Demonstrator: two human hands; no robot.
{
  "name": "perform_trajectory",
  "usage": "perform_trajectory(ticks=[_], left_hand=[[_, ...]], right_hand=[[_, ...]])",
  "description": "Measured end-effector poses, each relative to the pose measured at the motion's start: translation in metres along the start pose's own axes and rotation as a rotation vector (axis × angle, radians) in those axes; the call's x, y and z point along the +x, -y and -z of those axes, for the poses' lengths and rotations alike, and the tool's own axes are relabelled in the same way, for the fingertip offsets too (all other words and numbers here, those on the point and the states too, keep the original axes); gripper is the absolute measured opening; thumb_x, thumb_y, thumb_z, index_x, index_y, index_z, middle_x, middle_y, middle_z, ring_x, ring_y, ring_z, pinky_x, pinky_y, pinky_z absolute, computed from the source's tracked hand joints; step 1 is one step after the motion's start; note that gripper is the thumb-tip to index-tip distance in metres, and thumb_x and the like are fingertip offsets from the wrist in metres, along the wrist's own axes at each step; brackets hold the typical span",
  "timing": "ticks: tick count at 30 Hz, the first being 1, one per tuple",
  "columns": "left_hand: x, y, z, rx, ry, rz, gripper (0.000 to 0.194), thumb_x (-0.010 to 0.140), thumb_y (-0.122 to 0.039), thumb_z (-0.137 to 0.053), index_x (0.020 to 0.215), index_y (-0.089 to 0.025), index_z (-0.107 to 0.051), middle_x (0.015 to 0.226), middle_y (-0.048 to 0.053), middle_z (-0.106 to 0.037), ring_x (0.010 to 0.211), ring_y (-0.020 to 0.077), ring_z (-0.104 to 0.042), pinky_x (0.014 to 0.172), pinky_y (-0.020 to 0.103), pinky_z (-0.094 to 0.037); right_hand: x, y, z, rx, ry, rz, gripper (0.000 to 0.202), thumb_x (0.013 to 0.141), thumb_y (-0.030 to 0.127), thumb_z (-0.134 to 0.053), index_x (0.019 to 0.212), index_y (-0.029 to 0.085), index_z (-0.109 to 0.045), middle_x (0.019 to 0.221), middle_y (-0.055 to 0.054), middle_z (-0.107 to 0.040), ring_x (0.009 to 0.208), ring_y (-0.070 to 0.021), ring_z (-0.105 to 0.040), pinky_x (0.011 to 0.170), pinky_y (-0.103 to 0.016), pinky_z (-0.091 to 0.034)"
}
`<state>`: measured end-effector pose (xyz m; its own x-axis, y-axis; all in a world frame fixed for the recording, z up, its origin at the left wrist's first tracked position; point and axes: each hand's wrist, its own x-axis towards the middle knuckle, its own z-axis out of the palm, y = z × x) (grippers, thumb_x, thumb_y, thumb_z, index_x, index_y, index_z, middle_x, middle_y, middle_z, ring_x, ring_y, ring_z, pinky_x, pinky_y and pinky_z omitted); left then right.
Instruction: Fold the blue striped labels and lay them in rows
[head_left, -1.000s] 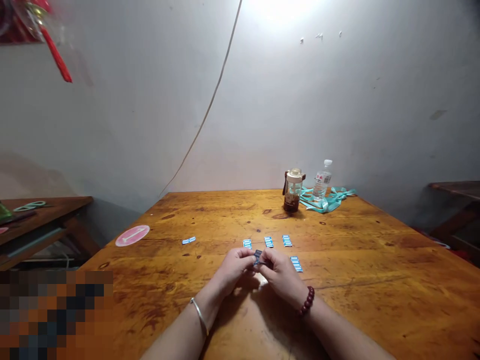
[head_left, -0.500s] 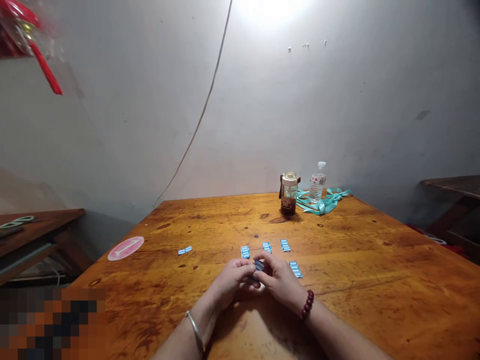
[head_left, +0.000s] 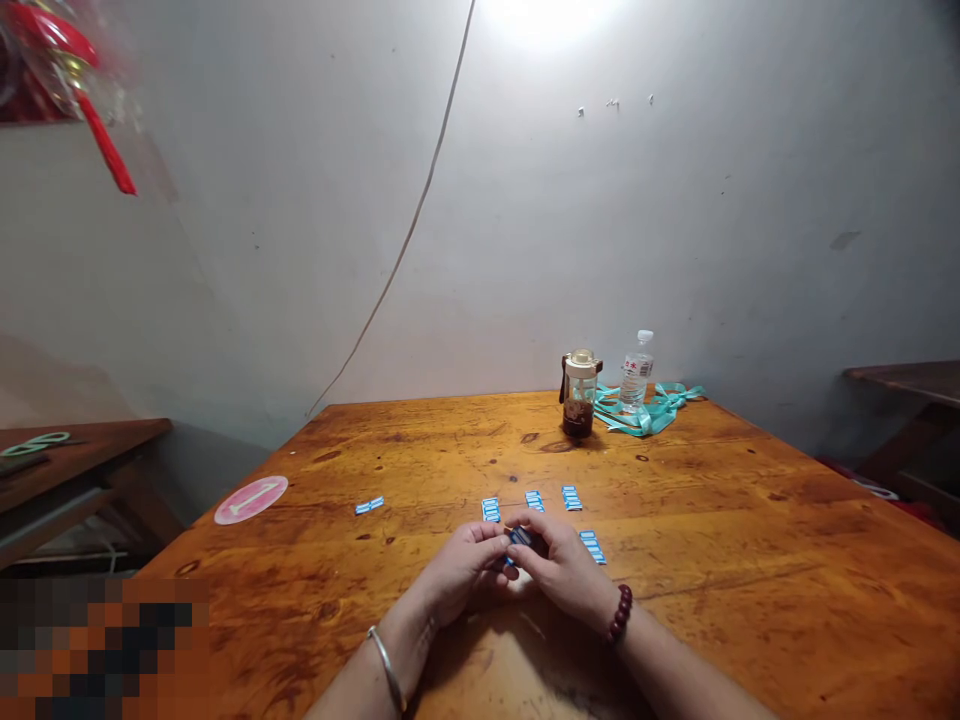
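Head camera view: over the near part of a wooden surface [head_left: 712,520], a person's left hand [head_left: 461,560] and right hand [head_left: 562,562] meet, their fingers closed on a small dark blue item [head_left: 520,538] that they partly hide. Just beyond the hands lie three blue-and-white striped groups, left [head_left: 490,510], middle [head_left: 533,499] and right [head_left: 571,498], with a fourth group [head_left: 592,547] just beside the right hand and a smaller blue-and-white strip [head_left: 369,506] well off to the left. Farther back stand a lidded jug [head_left: 579,400] with dark contents and a clear water bottle [head_left: 636,385], near turquoise ribbon [head_left: 660,412].
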<state>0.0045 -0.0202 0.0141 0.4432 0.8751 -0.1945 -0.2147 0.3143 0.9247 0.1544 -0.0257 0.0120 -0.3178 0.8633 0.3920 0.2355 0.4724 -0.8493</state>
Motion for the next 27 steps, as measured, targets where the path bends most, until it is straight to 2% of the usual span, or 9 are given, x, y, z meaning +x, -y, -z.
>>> perform_trajectory(ticks=[8,14,19,22,27], left_hand=[[0.001,0.002,0.003,0.008,-0.029,-0.03,0.024,0.066,-0.032,-0.062,0.077,-0.011,-0.06,0.067,0.002,-0.056,0.049,0.0044,-0.048,0.048,0.016,-0.036],[0.003,0.001,0.0,0.008,-0.075,-0.08,0.021,0.061,-0.026,-0.067,0.073,-0.011,-0.059,0.064,0.001,-0.057,0.053,0.0055,-0.05,0.05,0.015,-0.035],[0.005,0.002,0.001,0.064,-0.129,-0.118,0.023,0.063,-0.031,-0.064,0.074,-0.012,-0.058,0.065,0.002,-0.058,0.052,0.0061,-0.051,0.049,0.016,-0.036],[0.004,0.002,0.003,0.058,-0.108,-0.109,0.026,0.066,-0.035,-0.061,0.078,-0.012,-0.056,0.069,0.004,-0.059,0.054,0.007,-0.053,0.05,0.017,-0.038],[0.001,0.002,0.002,0.035,-0.065,-0.017,0.037,0.074,-0.047,-0.047,0.085,-0.012,-0.054,0.071,0.007,-0.06,0.055,0.0082,-0.055,0.051,0.018,-0.041]], right_hand=[[0.001,-0.003,0.003,0.074,0.037,-0.02,0.013,0.078,0.026,-0.046,0.083,0.018,-0.056,0.068,0.001,-0.055,0.061,-0.0106,-0.048,0.055,-0.021,-0.038],[-0.001,-0.005,-0.005,0.055,-0.085,-0.023,0.008,0.077,0.024,-0.046,0.077,0.018,-0.052,0.063,0.003,-0.05,0.057,-0.0104,-0.045,0.053,-0.021,-0.035],[0.001,-0.008,-0.005,0.054,-0.121,-0.035,0.009,0.077,0.025,-0.045,0.082,0.018,-0.051,0.059,0.004,-0.045,0.054,-0.0096,-0.041,0.05,-0.02,-0.033],[0.002,-0.01,-0.003,0.069,-0.126,-0.035,0.009,0.078,0.024,-0.043,0.076,0.018,-0.05,0.061,0.003,-0.047,0.055,-0.0099,-0.042,0.051,-0.02,-0.034],[0.001,-0.012,-0.004,0.054,-0.136,-0.032,0.013,0.079,0.023,-0.042,0.068,0.018,-0.048,0.061,0.003,-0.046,0.056,-0.01,-0.042,0.052,-0.021,-0.034]])
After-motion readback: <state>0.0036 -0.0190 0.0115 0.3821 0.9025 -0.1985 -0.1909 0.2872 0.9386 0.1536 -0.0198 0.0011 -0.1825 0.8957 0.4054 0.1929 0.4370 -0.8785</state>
